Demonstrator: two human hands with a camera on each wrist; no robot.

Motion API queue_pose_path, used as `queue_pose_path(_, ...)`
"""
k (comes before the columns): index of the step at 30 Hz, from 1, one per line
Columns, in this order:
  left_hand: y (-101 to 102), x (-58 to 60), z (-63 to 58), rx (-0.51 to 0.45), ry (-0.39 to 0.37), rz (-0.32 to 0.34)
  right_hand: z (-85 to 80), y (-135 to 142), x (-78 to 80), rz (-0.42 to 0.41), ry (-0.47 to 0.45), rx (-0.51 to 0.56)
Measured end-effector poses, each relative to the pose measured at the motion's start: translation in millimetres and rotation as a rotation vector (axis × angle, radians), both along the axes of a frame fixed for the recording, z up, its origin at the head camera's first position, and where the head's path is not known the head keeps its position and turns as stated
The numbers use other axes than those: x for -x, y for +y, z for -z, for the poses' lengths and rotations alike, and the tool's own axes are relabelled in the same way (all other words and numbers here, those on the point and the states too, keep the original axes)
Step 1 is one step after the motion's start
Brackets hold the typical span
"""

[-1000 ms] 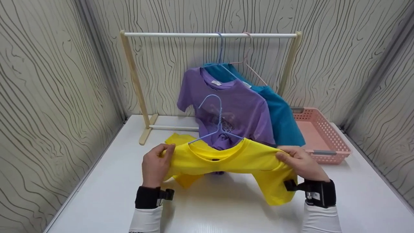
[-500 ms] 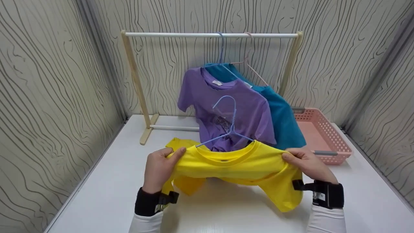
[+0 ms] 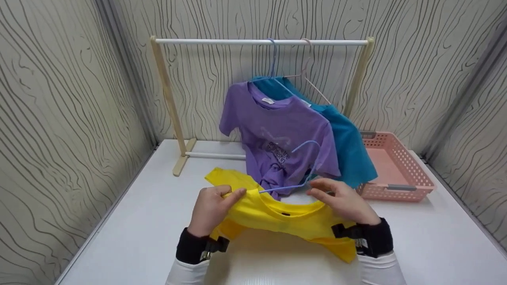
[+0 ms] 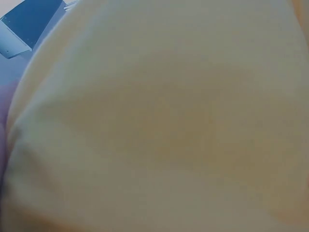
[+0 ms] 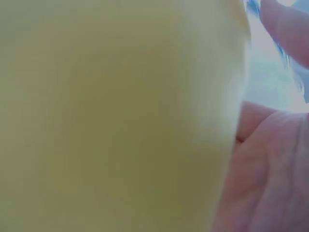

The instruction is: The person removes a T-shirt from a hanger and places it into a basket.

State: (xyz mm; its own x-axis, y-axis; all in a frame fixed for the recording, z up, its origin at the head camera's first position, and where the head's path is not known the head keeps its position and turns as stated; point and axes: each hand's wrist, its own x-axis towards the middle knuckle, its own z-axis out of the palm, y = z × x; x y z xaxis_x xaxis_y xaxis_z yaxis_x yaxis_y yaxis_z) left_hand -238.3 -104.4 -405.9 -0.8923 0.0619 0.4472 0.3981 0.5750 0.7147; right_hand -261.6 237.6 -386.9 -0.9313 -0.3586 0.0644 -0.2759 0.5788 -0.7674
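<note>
My left hand (image 3: pixel 214 209) pinches a yellow T-shirt (image 3: pixel 277 217) at its left shoulder, thumb on top. A blue wire hanger (image 3: pixel 282 187) sits in the shirt's neck, its hook leaning right. My right hand (image 3: pixel 344 200) is over the shirt's right shoulder, thumb and forefinger apart, fingertips right at the hanger's neck. Yellow cloth (image 4: pixel 164 121) fills most of the left wrist view. In the right wrist view the cloth (image 5: pixel 116 116) covers the left and middle, with part of my right hand (image 5: pixel 270 169) beside it.
Behind stands a clothes rack with a white rail (image 3: pixel 222 41) and wooden legs (image 3: pixel 168 95). A purple T-shirt (image 3: pixel 285 122) and a teal T-shirt (image 3: pixel 350 142) hang from it on hangers. A pink basket (image 3: pixel 412 170) stands at the right on the white table (image 3: pixel 134 221).
My right hand has left the shirt's right sleeve and moved left to the hanger's neck. The hanger's hook has tipped right and lower. My left hand has shifted slightly right, still pinching the shirt.
</note>
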Motion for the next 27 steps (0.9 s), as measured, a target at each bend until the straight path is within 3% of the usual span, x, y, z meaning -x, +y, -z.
queue_pose_path(5,5,2.7,3.7,0.038,-0.005,0.027,1.9,-20,-1.6,-0.101,-0.029,0.157)
queue_pose_path(10,5,3.6,7.3,0.029,0.008,0.043,1.8,-22,-2.8,-0.057,-0.044,0.187)
queue_pose_path(13,4,5.1,9.7,0.011,0.087,0.042,1.1,-19,-2.0,-0.070,-0.040,0.190)
queue_pose_path(18,-5,8.0,12.0,-0.065,0.237,-0.082,-1.1,-6,-0.8,-0.046,-0.029,0.223)
queue_pose_path(23,-15,6.9,8.4,-0.123,0.175,-0.163,-4.0,10,-2.4,0.034,-0.085,0.241)
queue_pose_path(27,-19,5.8,4.1,-0.141,0.145,-0.197,-5.4,17,-2.8,0.040,-0.078,0.244)
